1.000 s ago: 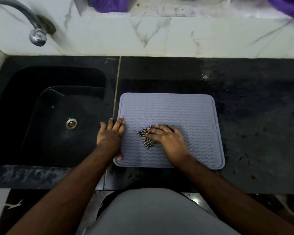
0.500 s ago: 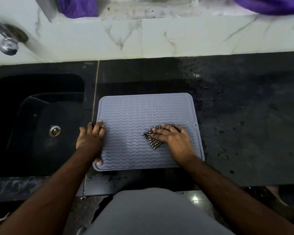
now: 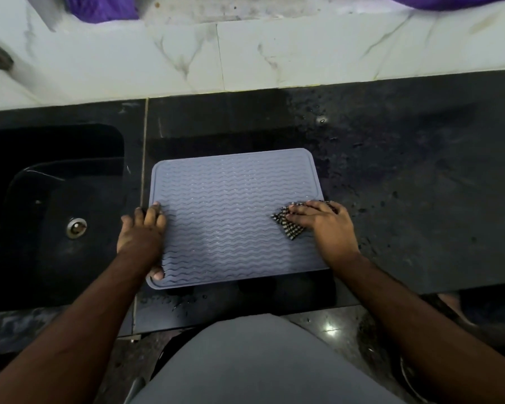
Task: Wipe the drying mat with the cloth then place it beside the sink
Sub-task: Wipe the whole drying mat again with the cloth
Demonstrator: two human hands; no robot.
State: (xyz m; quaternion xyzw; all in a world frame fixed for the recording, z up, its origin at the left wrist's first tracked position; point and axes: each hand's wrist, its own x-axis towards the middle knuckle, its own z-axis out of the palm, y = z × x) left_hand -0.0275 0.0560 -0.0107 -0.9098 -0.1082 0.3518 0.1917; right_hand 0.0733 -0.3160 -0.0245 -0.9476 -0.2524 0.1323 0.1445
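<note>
Since half a second ago, the right hand (image 3: 327,225) has slid the checked cloth (image 3: 289,225) to the mat's (image 3: 231,217) right edge, fingers flat on it. Left hand (image 3: 142,231) presses the left edge, fingers straight. Ridged grey mat lies on the dark counter (image 3: 420,185) beside the sink (image 3: 56,205).

One head-worn camera looks steeply down, close over the counter (image 3: 391,199), sink (image 3: 56,214) at left.
</note>
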